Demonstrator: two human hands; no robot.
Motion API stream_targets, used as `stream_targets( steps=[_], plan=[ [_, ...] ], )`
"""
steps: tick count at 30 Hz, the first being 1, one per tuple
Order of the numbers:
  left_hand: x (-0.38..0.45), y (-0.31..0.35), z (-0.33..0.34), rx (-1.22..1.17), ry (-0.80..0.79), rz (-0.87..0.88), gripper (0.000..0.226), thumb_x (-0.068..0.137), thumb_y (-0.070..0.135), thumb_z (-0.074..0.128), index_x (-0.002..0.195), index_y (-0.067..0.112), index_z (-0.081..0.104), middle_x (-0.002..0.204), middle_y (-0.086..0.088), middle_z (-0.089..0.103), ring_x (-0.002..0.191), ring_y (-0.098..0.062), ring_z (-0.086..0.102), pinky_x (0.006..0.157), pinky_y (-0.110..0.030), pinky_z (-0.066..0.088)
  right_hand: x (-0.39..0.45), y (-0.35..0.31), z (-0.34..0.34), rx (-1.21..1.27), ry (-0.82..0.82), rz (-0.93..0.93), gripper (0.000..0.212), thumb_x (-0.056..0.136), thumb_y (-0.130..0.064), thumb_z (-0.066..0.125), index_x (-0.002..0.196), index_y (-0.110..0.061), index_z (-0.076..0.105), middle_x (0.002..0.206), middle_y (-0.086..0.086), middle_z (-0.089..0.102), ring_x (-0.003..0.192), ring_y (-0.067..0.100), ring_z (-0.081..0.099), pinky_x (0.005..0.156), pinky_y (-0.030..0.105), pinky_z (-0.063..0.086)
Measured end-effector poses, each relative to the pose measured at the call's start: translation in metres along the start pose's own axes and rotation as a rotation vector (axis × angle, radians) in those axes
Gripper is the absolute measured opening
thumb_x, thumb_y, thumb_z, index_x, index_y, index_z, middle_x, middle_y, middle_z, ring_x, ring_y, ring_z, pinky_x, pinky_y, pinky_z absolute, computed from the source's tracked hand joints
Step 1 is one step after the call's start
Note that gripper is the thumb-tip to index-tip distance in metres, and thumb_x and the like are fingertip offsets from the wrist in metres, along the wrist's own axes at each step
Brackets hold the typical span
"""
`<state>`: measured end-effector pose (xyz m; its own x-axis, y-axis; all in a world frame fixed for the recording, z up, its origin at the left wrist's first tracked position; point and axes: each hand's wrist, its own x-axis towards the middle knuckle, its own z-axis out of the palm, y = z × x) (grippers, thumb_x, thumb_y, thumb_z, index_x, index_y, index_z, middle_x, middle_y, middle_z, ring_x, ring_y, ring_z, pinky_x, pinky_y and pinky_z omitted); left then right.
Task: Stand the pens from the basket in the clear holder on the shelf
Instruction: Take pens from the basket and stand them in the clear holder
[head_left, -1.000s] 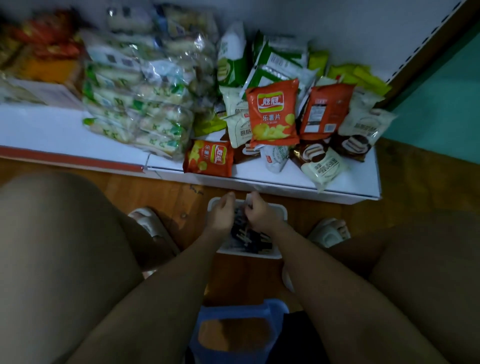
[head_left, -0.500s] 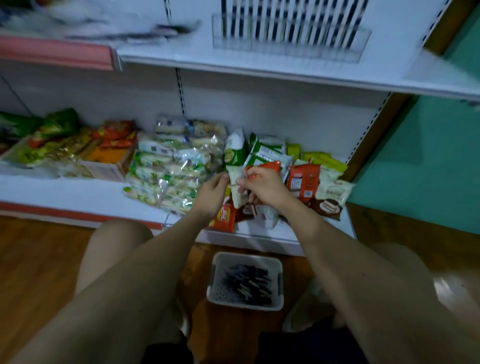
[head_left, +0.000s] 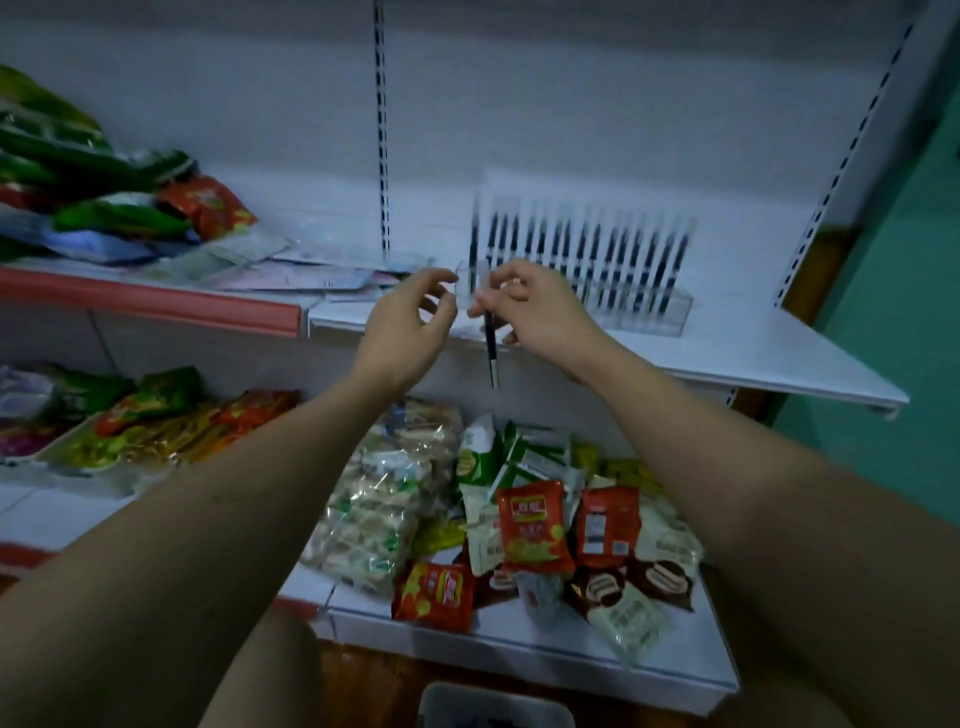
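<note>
R hand (head_left: 540, 312) pinches pen (head_left: 491, 353) top; rest hangs below fingers.

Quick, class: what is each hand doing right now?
Left hand: fingers loosely curled, holding nothing visible.
Right hand: pinching a pen.

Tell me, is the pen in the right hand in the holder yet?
Not yet. The right hand pinches the pen upright in front of the clear holder's left end, its lower tip hanging below the shelf edge.
</note>
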<state>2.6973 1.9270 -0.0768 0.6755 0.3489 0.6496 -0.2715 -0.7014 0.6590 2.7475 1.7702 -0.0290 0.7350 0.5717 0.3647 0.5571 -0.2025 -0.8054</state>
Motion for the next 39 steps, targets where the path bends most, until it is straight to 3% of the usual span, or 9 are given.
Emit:
stream_targets(
  steps=[2, 5, 9, 15, 20, 24, 28, 36, 39],
  plan=[
    [0.021, -0.002, -0.005, 0.008, 0.016, -0.004, 0.027, 0.094, 0.033, 0.050, 0.119, 0.026, 0.060, 0.104, 0.006, 0.063, 0.090, -0.006, 0.058, 0.077, -0.031, 0.050, 0.019, -0.017, -0.006, 0.019, 0.035, -0.037, 0.013, 0.098, -0.018, 0.057, 0.104, -0.008, 0.056, 0.095, 0.008, 0.073, 0.078, 0.011, 0.066, 0.063, 0.029, 0.054],
    [0.046, -0.011, -0.005, 0.010, 0.002, -0.089, 0.031, 0.093, 0.035, 0.055, 0.123, 0.029, 0.055, 0.112, 0.004, 0.058, 0.096, -0.013, 0.059, 0.084, -0.039, 0.053, 0.047, -0.028, -0.013, 0.034, 0.145, -0.096, 0.007, 0.096, -0.017, 0.059, 0.099, -0.011, 0.057, 0.093, 0.009, 0.071, 0.076, 0.014, 0.066, 0.065, 0.033, 0.057],
    [0.065, -0.028, 0.008, -0.033, -0.054, -0.187, 0.045, 0.089, 0.037, 0.065, 0.130, 0.026, 0.049, 0.125, 0.000, 0.051, 0.106, -0.019, 0.057, 0.091, -0.042, 0.052, 0.085, -0.020, -0.018, 0.079, 0.292, -0.125, 0.004, 0.095, -0.017, 0.060, 0.095, -0.015, 0.056, 0.096, 0.015, 0.069, 0.089, 0.033, 0.068, 0.068, 0.040, 0.061],
    [0.087, -0.033, 0.040, -0.079, -0.107, -0.185, 0.056, 0.085, 0.033, 0.073, 0.134, 0.026, 0.047, 0.135, -0.002, 0.049, 0.110, -0.021, 0.056, 0.088, -0.036, 0.050, 0.124, -0.005, -0.022, 0.072, 0.455, -0.162, 0.009, 0.095, -0.023, 0.059, 0.092, -0.028, 0.053, 0.090, 0.006, 0.069, 0.085, 0.024, 0.068, 0.077, 0.050, 0.057],
    [0.094, -0.046, 0.060, -0.063, -0.063, -0.228, 0.055, 0.080, 0.032, 0.078, 0.129, 0.025, 0.052, 0.131, -0.001, 0.055, 0.097, -0.020, 0.061, 0.076, -0.030, 0.048, 0.146, 0.003, -0.018, 0.048, 0.477, -0.172, 0.010, 0.094, -0.020, 0.058, 0.096, -0.027, 0.051, 0.088, 0.008, 0.069, 0.082, 0.023, 0.068, 0.077, 0.051, 0.057],
    [0.094, -0.054, 0.061, -0.014, -0.028, -0.209, 0.045, 0.080, 0.029, 0.078, 0.121, 0.023, 0.061, 0.124, 0.000, 0.061, 0.102, -0.017, 0.061, 0.085, -0.027, 0.048, 0.153, 0.008, -0.010, -0.002, 0.460, -0.127, 0.007, 0.096, -0.018, 0.058, 0.099, -0.020, 0.052, 0.084, 0.008, 0.067, 0.083, 0.025, 0.066, 0.078, 0.049, 0.057],
    [0.095, -0.055, 0.061, -0.014, -0.010, -0.193, 0.041, 0.079, 0.027, 0.079, 0.117, 0.022, 0.064, 0.119, 0.003, 0.064, 0.106, -0.011, 0.059, 0.083, -0.024, 0.046, 0.153, 0.022, -0.001, -0.093, 0.430, -0.057, 0.009, 0.096, -0.017, 0.058, 0.101, -0.012, 0.053, 0.075, -0.001, 0.058, 0.071, 0.020, 0.060, 0.072, 0.038, 0.054],
    [0.094, -0.056, 0.062, -0.007, 0.003, -0.166, 0.040, 0.079, 0.024, 0.079, 0.116, 0.019, 0.065, 0.118, 0.003, 0.065, 0.108, -0.009, 0.058, 0.089, -0.029, 0.050, 0.152, 0.033, 0.012, -0.117, 0.450, 0.060, 0.013, 0.093, -0.017, 0.063, 0.083, -0.019, 0.054, 0.095, 0.005, 0.062, 0.089, 0.027, 0.064, 0.081, 0.046, 0.057],
    [0.095, -0.055, 0.062, -0.006, -0.005, -0.170, 0.042, 0.078, 0.026, 0.079, 0.117, 0.022, 0.064, 0.119, 0.002, 0.065, 0.104, -0.011, 0.061, 0.085, -0.026, 0.049, 0.148, 0.035, 0.009, -0.263, 0.377, 0.105, 0.002, 0.092, -0.014, 0.064, 0.092, -0.012, 0.063, 0.102, 0.008, 0.066, 0.096, 0.027, 0.064, 0.090, 0.042, 0.053]
  ],
)
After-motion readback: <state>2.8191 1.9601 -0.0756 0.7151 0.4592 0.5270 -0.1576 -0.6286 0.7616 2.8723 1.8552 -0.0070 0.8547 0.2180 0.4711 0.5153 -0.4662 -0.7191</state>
